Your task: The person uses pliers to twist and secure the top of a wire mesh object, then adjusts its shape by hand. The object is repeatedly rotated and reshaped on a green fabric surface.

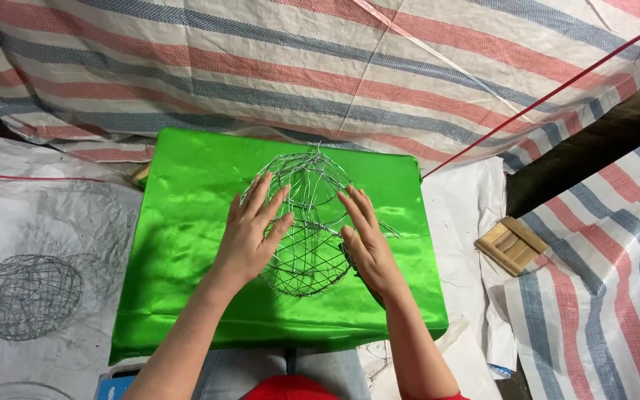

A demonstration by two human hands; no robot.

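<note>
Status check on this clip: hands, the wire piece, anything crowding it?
Left hand and right hand open, flat against the sides of the gourd-shaped silver wire frame. Frame lies on shiny green cloth. Nothing crowding it; round wire mesh cage well left.

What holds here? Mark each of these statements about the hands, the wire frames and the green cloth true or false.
1. Both hands rest on a wire frame lying on green cloth. True: the left hand and right hand press its two sides.
2. The green satin cloth is matte blue. False: it is shiny green.
3. A second wire-mesh ball lies to the left on white sheeting. True.
4. The small wooden slat block sits on the green cloth. False: it lies to the right, off the cloth.
5. The striped tarpaulin behind is plain black. False: it has red, blue and white stripes.
</note>
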